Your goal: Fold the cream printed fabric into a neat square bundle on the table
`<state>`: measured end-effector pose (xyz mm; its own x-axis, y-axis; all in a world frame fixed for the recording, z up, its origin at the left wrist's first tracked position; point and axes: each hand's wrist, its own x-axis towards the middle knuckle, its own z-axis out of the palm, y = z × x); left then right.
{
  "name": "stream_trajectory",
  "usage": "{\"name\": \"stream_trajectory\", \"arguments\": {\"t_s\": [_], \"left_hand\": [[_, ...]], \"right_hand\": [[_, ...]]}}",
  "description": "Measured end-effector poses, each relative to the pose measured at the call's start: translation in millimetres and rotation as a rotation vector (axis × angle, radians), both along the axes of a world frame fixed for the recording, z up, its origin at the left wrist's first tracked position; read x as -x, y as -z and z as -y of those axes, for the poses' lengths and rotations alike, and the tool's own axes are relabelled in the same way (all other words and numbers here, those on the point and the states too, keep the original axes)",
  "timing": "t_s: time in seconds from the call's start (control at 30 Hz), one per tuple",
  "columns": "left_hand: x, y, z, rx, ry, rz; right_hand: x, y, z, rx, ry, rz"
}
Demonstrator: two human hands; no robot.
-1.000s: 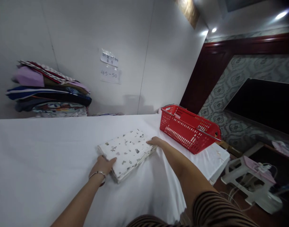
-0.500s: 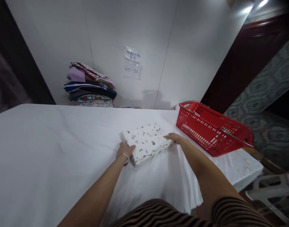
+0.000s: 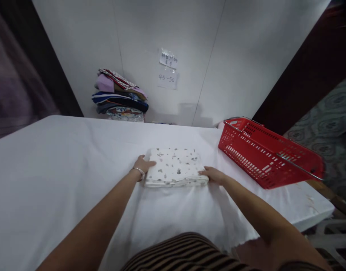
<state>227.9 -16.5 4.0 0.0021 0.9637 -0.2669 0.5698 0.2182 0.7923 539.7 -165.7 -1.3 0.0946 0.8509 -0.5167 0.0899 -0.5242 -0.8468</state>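
A folded white cloth with small dark prints (image 3: pixel 175 166) lies flat on the white-covered table (image 3: pixel 62 177), square to me. My left hand (image 3: pixel 142 165), with a bracelet on the wrist, grips the cloth's left edge, thumb on top. At the front right corner of the cloth my right hand (image 3: pixel 213 174) holds the edge, its fingers curled against the folded layers.
A red plastic basket (image 3: pixel 263 153) with metal handles stands on the table to the right of the cloth. A stack of folded coloured fabrics (image 3: pixel 119 96) rests against the white wall at the back. Two paper notes (image 3: pixel 167 69) are stuck on the wall. The table's edge drops off at the right.
The cloth has been turned from a slant to lie square in front of me, both hands staying on its edges. My view has swung left, so the basket sits farther right.
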Motion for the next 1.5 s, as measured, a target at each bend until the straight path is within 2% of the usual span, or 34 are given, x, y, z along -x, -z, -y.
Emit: {"name": "stream_trajectory", "arguments": {"t_s": [0.13, 0.2, 0.3, 0.4, 0.47, 0.5, 0.57, 0.7, 0.8, 0.87, 0.97, 1.07, 1.13, 1.23, 1.37, 1.5], "left_hand": [[42, 2.7, -9, 0.095, 0.107, -0.047], [51, 4.9, -6, 0.112, 0.117, -0.062], [48, 2.2, 5, 0.073, 0.163, -0.136], [37, -3.7, 20, -0.097, 0.233, -0.352], [30, -3.5, 32, -0.278, 0.31, -0.497], [28, -1.4, 37, -0.352, 0.354, -0.555], [28, 6.3, 46, -0.408, 0.426, -0.631], [36, 22.3, 54, -0.358, 0.445, -0.668], [39, 24.9, 53, -0.345, 0.45, -0.657], [38, 22.2, 52, -0.324, 0.454, -0.64], [36, 15.5, 55, -0.319, 0.449, -0.64], [35, 11.4, 64, -0.451, 0.463, -0.651], [35, 13.0, 72, -0.55, 0.509, -0.634], [37, 21.3, 81, -0.527, 0.529, -0.618], [42, 30.7, 80, -0.49, 0.511, -0.616], [40, 24.4, 71, -0.417, 0.552, -0.607]], "right_hand": [[45, 11.3, 44, -0.056, -0.119, -0.059], [52, 9.0, 55, -0.038, -0.19, 0.047], [46, -5.0, 52, -0.113, -0.25, 0.503], [45, -22.8, 32, -0.427, -0.25, 0.964], [53, -28.7, 15, -0.604, -0.304, 1.062], [59, -28.3, 7, -0.647, -0.342, 1.077], [70, -20.1, -7, -0.63, -0.41, 1.112], [77, 13.1, -16, -0.447, -0.48, 1.19], [74, 27.4, -16, -0.436, -0.47, 1.217], [73, 24.9, -15, -0.431, -0.477, 1.219], [81, 10.9, -7, -0.419, -0.489, 1.202], [99, 1.7, 15, -0.51, -0.544, 1.145], [110, 4.1, 32, -0.618, -0.652, 1.106], [118, 15.3, 50, -0.711, -0.734, 1.101], [118, 23.6, 53, -0.736, -0.746, 1.153], [119, 21.7, 51, -0.717, -0.767, 1.18]]}}
